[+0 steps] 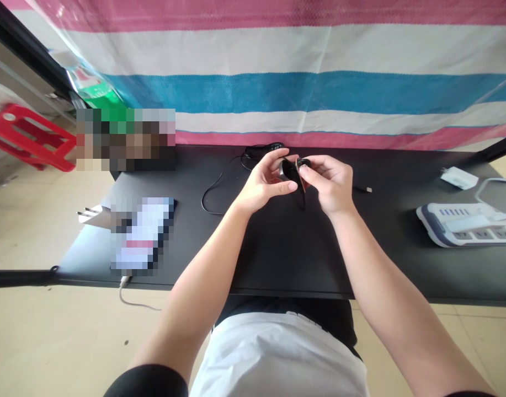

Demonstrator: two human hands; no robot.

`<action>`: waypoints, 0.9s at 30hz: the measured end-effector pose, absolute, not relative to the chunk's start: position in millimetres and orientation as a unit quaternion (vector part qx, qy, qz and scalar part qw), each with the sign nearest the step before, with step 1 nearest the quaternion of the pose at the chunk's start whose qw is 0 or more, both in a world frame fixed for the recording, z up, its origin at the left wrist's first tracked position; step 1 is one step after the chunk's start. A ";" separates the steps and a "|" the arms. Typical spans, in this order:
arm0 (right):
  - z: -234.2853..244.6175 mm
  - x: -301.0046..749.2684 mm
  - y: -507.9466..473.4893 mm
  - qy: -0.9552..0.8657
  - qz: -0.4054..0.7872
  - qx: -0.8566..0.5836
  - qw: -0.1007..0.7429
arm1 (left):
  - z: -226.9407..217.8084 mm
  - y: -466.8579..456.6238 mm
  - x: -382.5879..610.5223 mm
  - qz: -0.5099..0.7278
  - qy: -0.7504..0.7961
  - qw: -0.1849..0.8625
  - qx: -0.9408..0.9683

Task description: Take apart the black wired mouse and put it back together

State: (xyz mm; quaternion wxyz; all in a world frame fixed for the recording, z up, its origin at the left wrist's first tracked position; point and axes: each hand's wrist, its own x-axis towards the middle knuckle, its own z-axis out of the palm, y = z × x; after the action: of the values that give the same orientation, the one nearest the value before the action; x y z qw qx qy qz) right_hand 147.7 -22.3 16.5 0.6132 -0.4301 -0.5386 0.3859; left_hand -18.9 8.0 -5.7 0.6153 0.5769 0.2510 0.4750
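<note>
Over the middle of the black table, my left hand point(263, 184) is curled around a small black object point(284, 169) with a rounded, glossy edge; its exact kind I cannot make out. Close beside it, my right hand point(331, 182) pinches a thin reddish-brown strip point(305, 183) and part of the black object between thumb and fingers. A thin black end hangs down below the hands. Behind my left hand lies a black cable point(207, 190), looped on the tabletop. A small USB plug point(367, 190) rests to the right of my right hand.
A white power strip point(468, 223) and a white charger point(459, 177) sit at the right. On the left are a blurred phone point(143, 234) and a pronged adapter point(93, 215). A green-labelled bottle point(101, 96) stands back left. Striped sheeting point(277, 91) hangs behind the table point(294, 259).
</note>
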 end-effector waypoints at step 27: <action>10.8 149.3 -14.0 -0.525 0.438 -0.472 0.556 | -1.6 -1.0 -4.0 0.540 0.282 0.592 0.528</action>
State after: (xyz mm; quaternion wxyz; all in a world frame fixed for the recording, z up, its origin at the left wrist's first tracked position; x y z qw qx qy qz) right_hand 149.3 -14.0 10.8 0.5565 -0.4721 -0.5251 0.4378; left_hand -4.0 -1.0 -1.6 0.5916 0.5280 0.2816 0.5403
